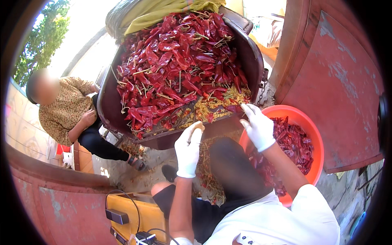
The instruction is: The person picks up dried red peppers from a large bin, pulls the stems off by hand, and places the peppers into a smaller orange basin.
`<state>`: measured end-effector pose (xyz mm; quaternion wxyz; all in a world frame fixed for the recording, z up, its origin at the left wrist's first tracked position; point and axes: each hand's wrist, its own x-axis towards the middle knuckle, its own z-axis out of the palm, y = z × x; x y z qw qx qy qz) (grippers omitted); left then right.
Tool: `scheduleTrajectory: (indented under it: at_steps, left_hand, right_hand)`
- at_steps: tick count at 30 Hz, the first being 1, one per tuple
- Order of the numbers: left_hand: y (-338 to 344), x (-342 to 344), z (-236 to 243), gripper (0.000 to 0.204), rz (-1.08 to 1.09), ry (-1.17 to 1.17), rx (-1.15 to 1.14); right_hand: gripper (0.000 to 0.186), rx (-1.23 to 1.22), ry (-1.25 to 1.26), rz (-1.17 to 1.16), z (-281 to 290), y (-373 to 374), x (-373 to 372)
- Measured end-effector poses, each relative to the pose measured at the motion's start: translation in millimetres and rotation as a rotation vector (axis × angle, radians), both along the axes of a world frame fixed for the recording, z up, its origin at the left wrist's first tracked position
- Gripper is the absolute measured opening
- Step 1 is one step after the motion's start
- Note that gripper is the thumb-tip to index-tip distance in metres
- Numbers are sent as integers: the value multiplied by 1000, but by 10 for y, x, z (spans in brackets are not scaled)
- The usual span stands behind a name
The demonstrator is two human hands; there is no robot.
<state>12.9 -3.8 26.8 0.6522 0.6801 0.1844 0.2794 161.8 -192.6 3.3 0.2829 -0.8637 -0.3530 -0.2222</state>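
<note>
My left hand (188, 151), in a white glove with stained fingertips, is raised before the near edge of a dark red metal cart (171, 140). Its fingers and thumb are pressed together, and whatever they hold, if anything, is hidden. Also gloved, my right hand (260, 127) hovers between the cart's near right corner and an orange-red tub (319, 151). A gap shows between its thumb and forefinger; a red pepper lies just beyond the fingertips, apparently in the cart. Dried red chili peppers (171, 61) with pale stems fill the cart. More dried peppers (300, 147) lie in the tub.
Loose yellow seeds (208, 110) cover the cart's near floor. A yellow-green sack (167, 18) lies across its far end. Another person (67, 110) sits at the left. Red metal doors (330, 90) flank me. A yellow box (143, 210) with cables stands by my left arm.
</note>
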Motion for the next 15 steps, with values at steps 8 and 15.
scheduleTrajectory:
  at_steps: [8,15]
  left_hand:
    - [47,-18,-174,26,-21,51,173]
    - [-109,-165,100,52,50,46,1027]
  right_hand:
    - [37,-24,-37,-58,-302,219,378]
    - [34,-44,862,255,460,306,-204]
